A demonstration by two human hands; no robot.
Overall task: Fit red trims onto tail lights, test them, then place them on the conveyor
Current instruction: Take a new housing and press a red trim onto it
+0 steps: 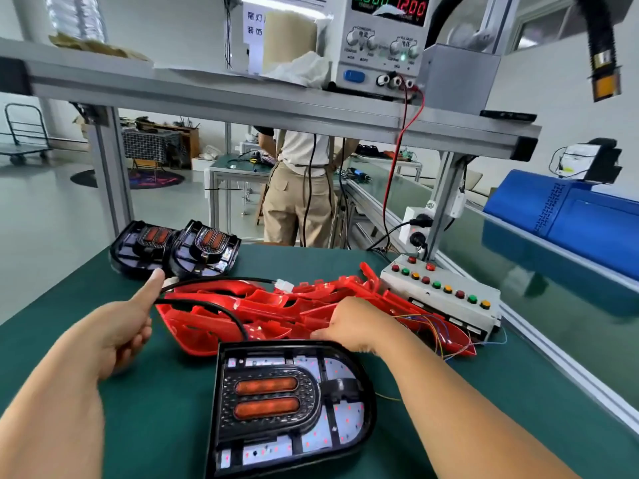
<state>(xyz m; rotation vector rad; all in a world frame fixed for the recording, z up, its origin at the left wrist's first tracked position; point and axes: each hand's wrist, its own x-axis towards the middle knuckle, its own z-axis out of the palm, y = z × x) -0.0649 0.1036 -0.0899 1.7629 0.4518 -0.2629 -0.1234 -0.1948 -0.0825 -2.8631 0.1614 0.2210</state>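
head | R hand (349, 326) grasps red trim (276, 305) mid-tabletop (155, 409), to fit tail light (287, 402) at near edge | L hand (117, 330) curled, thumb out, hold unclear

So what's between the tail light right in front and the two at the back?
The pile of red trims, with a black cable draped over it, in the head view.

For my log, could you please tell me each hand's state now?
Left hand: fingers curled beside the black cable; grip cannot be told.
Right hand: holding a red trim from the pile.
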